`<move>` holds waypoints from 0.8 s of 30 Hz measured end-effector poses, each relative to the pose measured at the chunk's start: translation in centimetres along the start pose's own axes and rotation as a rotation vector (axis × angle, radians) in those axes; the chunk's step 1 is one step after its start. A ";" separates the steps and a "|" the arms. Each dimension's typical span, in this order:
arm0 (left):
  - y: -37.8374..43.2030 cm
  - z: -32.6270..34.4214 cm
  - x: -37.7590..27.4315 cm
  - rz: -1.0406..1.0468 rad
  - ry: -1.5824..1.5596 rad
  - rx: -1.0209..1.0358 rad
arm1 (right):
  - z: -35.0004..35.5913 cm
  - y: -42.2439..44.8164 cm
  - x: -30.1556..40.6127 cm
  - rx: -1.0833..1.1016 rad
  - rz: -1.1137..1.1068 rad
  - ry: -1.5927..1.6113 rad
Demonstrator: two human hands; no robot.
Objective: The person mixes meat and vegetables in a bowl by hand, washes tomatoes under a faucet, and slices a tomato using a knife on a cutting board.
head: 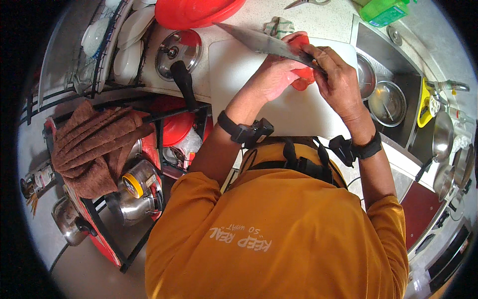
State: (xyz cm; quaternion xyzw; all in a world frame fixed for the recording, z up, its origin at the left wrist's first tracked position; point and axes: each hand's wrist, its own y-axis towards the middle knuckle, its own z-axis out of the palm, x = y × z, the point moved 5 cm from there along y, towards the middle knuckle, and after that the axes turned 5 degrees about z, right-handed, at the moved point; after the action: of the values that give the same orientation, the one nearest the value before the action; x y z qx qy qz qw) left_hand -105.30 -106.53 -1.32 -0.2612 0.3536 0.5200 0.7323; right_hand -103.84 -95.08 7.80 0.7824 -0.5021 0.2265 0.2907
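My left hand [274, 74] holds a piece of red food, perhaps tomato [302, 79], with more red showing above the blade; its exact kind is unclear. In my right hand [334, 76] is a wide-bladed kitchen knife [257, 43], its fingers closed around the handle end. The blade points to the upper left and passes over my left hand's fingers, hiding part of them and of the red food. Both hands are above a pale cutting board [239, 101] on the counter.
A red basin [198, 11], a glass pot lid [168, 67] and a checked cloth [278, 27] lie around the board. Scissors [308, 3] rest at the far edge. On the right, a sink [399, 63] holds metal bowls [387, 102]. Dish racks and a cluttered shelf with a brown towel [97, 145] stand left.
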 end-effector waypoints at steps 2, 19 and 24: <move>0.0 -0.2 0.4 0.014 0.027 0.010 | 0.0 -0.3 -0.2 -0.046 -0.012 0.002; -1.3 1.9 -0.2 -0.177 -0.342 0.017 | -2.2 -2.1 -8.8 -0.117 0.398 0.477; -2.3 -0.8 -0.3 -0.203 -0.493 0.061 | -8.3 -2.8 -17.6 -0.227 0.427 0.264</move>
State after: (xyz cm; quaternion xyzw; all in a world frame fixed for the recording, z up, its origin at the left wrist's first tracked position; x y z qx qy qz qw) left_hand -103.37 -108.06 -1.61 -0.1385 0.1520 0.4809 0.8523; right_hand -108.70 -76.97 1.78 0.5849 -0.6357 0.3248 0.3852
